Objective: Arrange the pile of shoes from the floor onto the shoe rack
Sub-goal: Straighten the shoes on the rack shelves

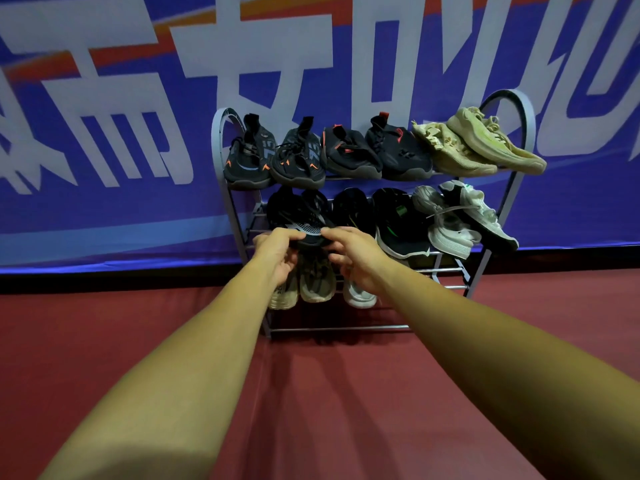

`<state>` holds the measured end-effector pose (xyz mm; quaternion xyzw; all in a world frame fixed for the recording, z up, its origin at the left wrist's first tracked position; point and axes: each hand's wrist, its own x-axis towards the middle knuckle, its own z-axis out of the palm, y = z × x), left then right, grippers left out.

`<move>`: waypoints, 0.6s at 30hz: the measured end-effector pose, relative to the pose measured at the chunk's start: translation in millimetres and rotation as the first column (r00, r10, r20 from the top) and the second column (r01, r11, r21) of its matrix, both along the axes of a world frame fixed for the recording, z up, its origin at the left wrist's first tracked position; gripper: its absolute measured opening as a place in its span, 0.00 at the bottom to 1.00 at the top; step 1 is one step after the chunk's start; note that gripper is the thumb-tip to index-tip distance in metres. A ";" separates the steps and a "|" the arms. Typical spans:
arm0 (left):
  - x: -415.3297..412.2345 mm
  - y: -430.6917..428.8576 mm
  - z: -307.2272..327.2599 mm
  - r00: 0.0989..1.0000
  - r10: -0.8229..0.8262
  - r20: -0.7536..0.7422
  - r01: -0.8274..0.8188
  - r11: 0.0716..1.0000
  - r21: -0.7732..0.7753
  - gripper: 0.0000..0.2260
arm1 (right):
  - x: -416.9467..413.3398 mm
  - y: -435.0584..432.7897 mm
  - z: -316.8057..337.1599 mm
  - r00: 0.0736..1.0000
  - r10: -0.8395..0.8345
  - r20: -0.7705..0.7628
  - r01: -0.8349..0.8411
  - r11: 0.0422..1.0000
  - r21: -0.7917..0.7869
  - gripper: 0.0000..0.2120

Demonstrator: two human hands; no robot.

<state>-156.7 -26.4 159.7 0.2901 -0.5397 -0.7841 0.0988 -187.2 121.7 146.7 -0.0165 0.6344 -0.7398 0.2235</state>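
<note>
Head view. Shoe rack (512, 109): grey metal tube with arched side frames and tiers of thin rails. It stands on a dark red matte floor (329, 393), against a blue banner (138, 188) printed with large white characters.

Rack's top tier: two black knit pairs, then a cream pair (478, 147) at the right end, soft and creased. Middle tier: black trainers, then a white pair (457, 220) overhanging the right end. Lower tier, left half: beige shoes (317, 285), toes toward the camera.

Black shoe (308, 232): mesh upper with a white dotted patch. It sits at the front edge of the rack's middle tier, left part.

Left hand (275, 252) grips the shoe's left side, thumb above and fingers curled beneath. Right hand (353, 258) grips its right side, one fingertip on top and the rest curled under. The shoe lies between both hands, touching each.
</note>
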 end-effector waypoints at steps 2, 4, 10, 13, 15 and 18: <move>0.4 -4.4 1.4 1.000 0.023 -0.010 -0.023 1.000 0.014 0.24 | 1.2 -0.4 0.3 1.000 0.004 -0.031 -0.003 0.999 0.033 0.15; 2.4 -7.2 1.1 0.999 0.050 -0.006 -0.050 0.999 0.001 0.22 | 1.9 -2.8 -1.1 1.000 -0.005 -0.016 0.005 1.000 -0.005 0.10; 14.7 -18.0 0.6 1.000 -0.026 0.012 0.026 0.998 -0.051 0.15 | 1.3 -15.4 1.7 0.998 0.030 0.057 -0.026 0.997 -0.066 0.14; 20.5 -24.2 -0.6 0.994 -0.101 0.037 0.104 0.991 -0.086 0.20 | 2.3 -23.2 1.7 0.998 0.006 0.063 -0.002 0.998 -0.070 0.18; 20.9 -28.9 -5.5 0.995 -0.091 0.040 0.094 0.993 -0.077 0.24 | 5.0 -30.9 -3.1 0.999 0.003 0.042 -0.001 0.999 -0.048 0.22; 17.9 -35.2 -11.8 0.999 -0.029 0.046 0.033 0.996 -0.079 0.14 | 7.1 -43.1 -7.7 1.000 -0.008 0.022 0.009 0.997 -0.076 0.25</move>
